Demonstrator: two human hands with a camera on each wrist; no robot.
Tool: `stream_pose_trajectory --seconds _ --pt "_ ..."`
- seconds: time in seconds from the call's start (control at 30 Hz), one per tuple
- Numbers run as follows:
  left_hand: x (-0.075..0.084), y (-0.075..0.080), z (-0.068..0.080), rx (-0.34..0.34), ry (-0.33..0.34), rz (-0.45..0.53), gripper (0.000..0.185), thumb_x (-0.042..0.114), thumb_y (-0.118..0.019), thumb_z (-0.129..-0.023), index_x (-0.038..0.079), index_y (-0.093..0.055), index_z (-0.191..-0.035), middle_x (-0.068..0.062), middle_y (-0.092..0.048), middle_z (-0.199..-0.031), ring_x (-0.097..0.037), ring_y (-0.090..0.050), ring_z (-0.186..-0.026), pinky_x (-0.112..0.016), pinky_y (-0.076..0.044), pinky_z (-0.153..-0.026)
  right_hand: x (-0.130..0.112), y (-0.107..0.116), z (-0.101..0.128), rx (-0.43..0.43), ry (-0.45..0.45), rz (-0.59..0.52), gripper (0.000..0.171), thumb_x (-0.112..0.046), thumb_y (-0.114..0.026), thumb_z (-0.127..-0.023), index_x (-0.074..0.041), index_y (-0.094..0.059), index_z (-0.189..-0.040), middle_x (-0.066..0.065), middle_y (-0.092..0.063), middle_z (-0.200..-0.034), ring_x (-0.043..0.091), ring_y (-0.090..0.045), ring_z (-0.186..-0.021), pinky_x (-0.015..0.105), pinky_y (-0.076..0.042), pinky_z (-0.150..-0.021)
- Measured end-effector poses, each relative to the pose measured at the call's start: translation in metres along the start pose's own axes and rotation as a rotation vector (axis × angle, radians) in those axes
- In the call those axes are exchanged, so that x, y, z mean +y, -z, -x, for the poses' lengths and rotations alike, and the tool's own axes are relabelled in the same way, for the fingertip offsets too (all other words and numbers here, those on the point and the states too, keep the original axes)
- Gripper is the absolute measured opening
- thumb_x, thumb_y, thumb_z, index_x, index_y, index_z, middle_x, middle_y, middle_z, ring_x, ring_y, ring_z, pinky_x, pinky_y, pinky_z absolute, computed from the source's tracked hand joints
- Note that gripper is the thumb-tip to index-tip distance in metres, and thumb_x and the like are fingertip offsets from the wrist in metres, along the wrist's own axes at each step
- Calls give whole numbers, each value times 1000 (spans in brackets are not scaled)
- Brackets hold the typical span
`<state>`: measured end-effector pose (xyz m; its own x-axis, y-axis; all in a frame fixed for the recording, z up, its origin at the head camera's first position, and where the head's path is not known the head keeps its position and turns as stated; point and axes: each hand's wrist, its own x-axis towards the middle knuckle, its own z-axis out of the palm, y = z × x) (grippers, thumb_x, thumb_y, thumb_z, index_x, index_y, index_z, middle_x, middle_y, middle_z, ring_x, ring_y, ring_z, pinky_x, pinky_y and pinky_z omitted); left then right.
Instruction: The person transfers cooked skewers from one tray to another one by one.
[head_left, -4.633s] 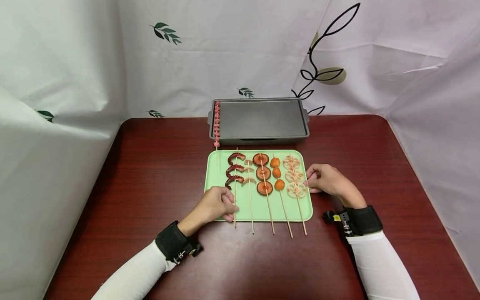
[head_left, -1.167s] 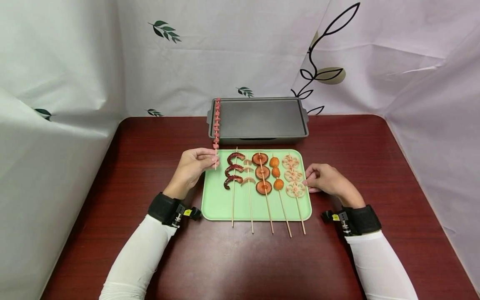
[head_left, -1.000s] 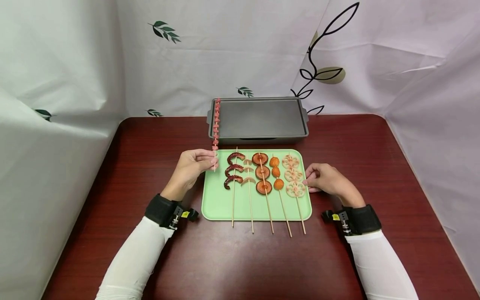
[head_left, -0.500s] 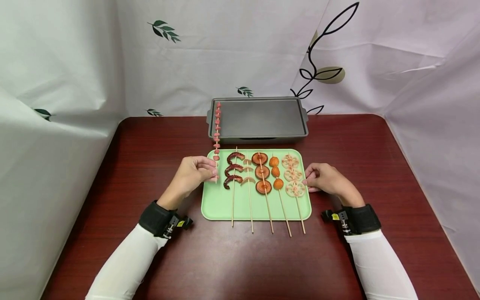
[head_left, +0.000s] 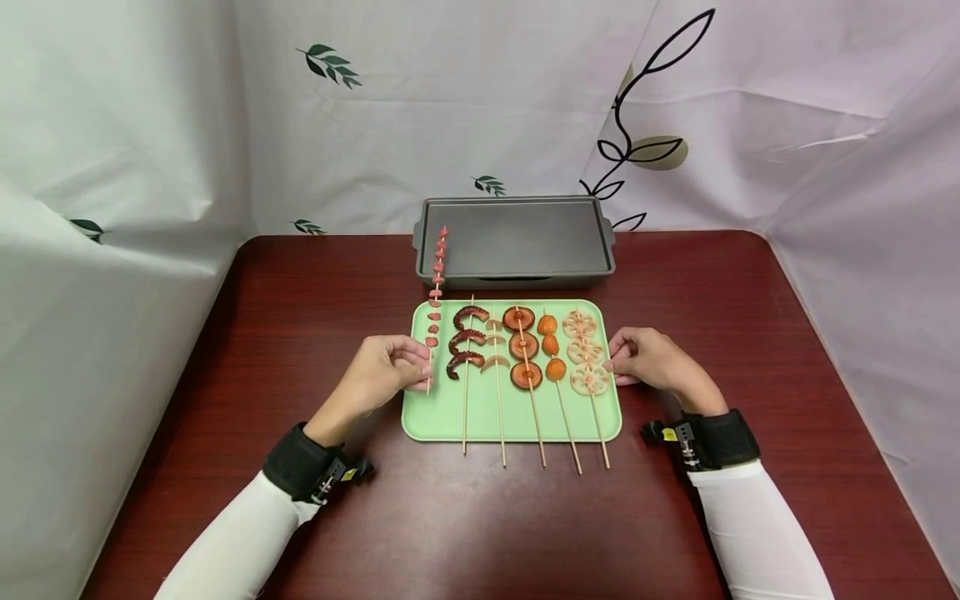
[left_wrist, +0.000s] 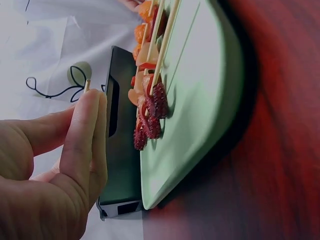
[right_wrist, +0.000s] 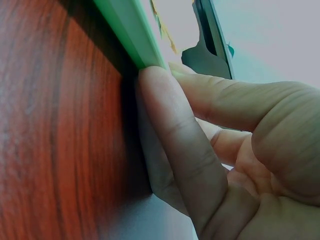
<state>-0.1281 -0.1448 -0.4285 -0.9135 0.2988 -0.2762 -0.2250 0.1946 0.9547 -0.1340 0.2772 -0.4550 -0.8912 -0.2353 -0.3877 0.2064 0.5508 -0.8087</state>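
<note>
My left hand (head_left: 384,372) pinches the lower stick of a skewer of small pink meat pieces (head_left: 438,267). The skewer is held over the left part of the green tray (head_left: 438,417), its far end over the grey grill pan (head_left: 525,237). In the left wrist view the stick's end (left_wrist: 87,85) pokes out past the fingertips, and the hand hides the rest. At the tray's right edge my right hand (head_left: 651,360) grips the rim between thumb and fingers, as the right wrist view also shows.
On the tray lie skewers of octopus tentacles (head_left: 467,340), thin pale slices (head_left: 496,340), mushroom slices (head_left: 524,346), orange balls (head_left: 551,345) and lotus root slices (head_left: 587,350). Their sticks overhang its front edge. A patterned white cloth (head_left: 450,100) hangs behind the dark red table (head_left: 495,533).
My left hand took hold of the meat skewer after leaving the octopus skewer's stick. It has since drawn the skewer back off the pan toward me. The right hand has stayed at the rim.
</note>
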Motion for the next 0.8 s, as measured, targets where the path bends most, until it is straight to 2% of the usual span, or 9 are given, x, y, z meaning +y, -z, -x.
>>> stream_pose_trajectory --seconds 0.4,0.8 --pt "-9 4 19 -28 27 -43 26 -15 -66 -89 -21 -61 -114 -14 -71 -85 -13 -73 -70 -31 -67 -71 1 1 -1 9 4 -2 20 -2 -71 -95 9 -59 -107 10 -64 -83 13 -70 -70 28 -66 -66" --pt "-21 -2 37 -48 42 -46 23 -15 -66 -88 -20 -60 -110 -15 -69 -83 -12 -72 -71 -27 -66 -70 -1 0 1 1 -3 -24 23 -3 -72 -95 10 -59 -109 10 -64 -85 13 -70 -72 28 -66 -68"
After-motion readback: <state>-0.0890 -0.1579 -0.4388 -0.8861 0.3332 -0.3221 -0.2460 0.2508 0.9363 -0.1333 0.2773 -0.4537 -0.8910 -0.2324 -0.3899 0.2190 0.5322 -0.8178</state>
